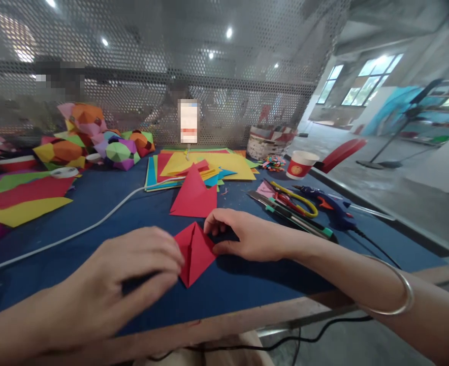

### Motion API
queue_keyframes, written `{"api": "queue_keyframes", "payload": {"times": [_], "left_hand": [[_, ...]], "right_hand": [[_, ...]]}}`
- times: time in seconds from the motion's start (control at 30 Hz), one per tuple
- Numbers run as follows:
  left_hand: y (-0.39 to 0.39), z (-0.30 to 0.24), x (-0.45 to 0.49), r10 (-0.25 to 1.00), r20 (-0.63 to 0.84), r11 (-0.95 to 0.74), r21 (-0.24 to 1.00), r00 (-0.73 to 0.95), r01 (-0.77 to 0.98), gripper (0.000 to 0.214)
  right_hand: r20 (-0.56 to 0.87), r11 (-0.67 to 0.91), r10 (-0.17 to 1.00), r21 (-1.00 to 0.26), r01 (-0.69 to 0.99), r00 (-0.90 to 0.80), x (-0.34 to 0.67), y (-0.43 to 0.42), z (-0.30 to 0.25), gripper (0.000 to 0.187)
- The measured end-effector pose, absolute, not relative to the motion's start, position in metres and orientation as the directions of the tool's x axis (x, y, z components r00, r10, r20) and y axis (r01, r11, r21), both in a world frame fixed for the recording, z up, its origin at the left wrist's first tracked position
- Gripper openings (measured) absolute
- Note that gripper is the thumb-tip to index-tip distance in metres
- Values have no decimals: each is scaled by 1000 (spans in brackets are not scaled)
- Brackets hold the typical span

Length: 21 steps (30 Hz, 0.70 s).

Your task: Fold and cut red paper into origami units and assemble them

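Observation:
A folded red paper (201, 254), diamond-shaped with a crease and open flaps down its middle, lies on the blue tabletop between my hands. My left hand (140, 274) is at its left edge, fingers stretched out and thumb apart; the fingertips are slightly blurred and cover that side. At the right corner, my right hand (243, 234) holds the paper with curled fingers and thumb. Just behind it stands a bigger folded red paper piece (194, 195), with a peak and a smaller point.
Coloured paper sheets (243, 168) lie behind. A white cable (106, 216) crosses the left side. To the right are a utility knife (296, 216), yellow-and-red scissors (304, 201), a blue glue gun (334, 208) and a paper cup (300, 165). Paper polyhedra (120, 152) sit back left.

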<state>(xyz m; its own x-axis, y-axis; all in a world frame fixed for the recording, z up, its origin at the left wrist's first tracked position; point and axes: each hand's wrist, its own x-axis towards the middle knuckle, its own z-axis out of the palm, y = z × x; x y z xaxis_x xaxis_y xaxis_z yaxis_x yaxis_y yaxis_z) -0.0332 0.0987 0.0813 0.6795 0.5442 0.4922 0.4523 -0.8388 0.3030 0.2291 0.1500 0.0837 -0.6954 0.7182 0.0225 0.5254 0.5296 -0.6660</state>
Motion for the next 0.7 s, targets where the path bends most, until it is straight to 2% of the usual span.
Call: {"api": "queue_keyframes", "payload": {"times": [0.07,0.13,0.2,0.37,0.47,0.6,0.7], "left_hand": [[112,83,-32,686,444,-727,394,576,562,20],[125,83,-30,801,353,-599,456,484,658,29],[137,85,-25,860,226,-505,517,458,691,38],[158,96,-8,834,-49,-389,654,550,648,61],[167,103,-2,765,-181,-355,682,618,639,51],[173,106,-2,757,-170,-343,718,631,606,24],[173,108,-9,827,-66,-310,776,559,550,30]], "right_hand": [[37,528,723,-674,517,-690,228,150,83,24],[53,535,722,-675,508,-690,228,150,82,24],[69,542,721,-676,499,-690,227,150,81,25],[93,552,712,-687,473,-696,229,151,81,30],[101,551,708,-699,456,-699,230,153,80,35],[131,528,727,-734,427,-674,230,154,79,32],[184,492,767,-783,379,-615,227,155,77,38]]}}
